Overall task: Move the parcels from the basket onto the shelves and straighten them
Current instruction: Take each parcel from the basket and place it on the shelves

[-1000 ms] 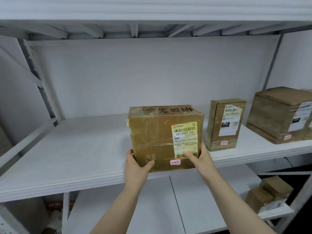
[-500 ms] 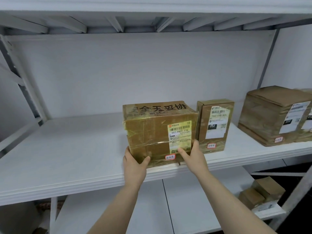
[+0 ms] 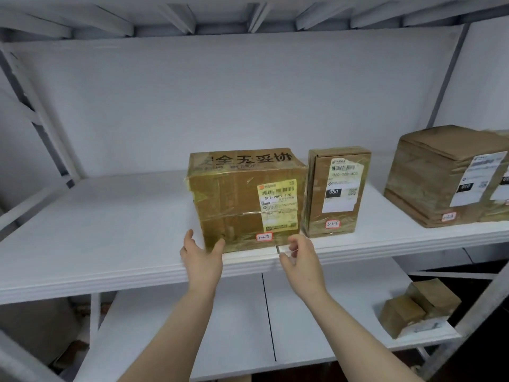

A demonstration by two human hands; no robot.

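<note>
**One more parcel on the shelf, basket out of sight**

My left hand (image 3: 202, 260) is spread around the lower left corner of the taped parcel (image 3: 242, 199), thumb touching its front face and fingers beside its left side. It steadies the parcel more than it grips it. My right hand (image 3: 301, 260) hangs just in front of the lower right corner with its fingers loosely curled, holding nothing. Whether a fingertip touches the cardboard I cannot tell.

The parcel rests flat on the shelf (image 3: 110, 230), close to the front lip, label and red tag (image 3: 264, 237) facing me. Its right side is just beside the slim parcel (image 3: 337, 188), and a big parcel (image 3: 440, 175) sits well apart further right. So I judge this one placed. What may remain is a small nudge, since its front looks a little nearer the lip than its neighbour's.

To the left the board has room. On the lower shelf (image 3: 316, 312) a few small parcels (image 3: 421, 304) sit at the right end. The basket is not in view, so I cannot say how many are left to bring.
</note>
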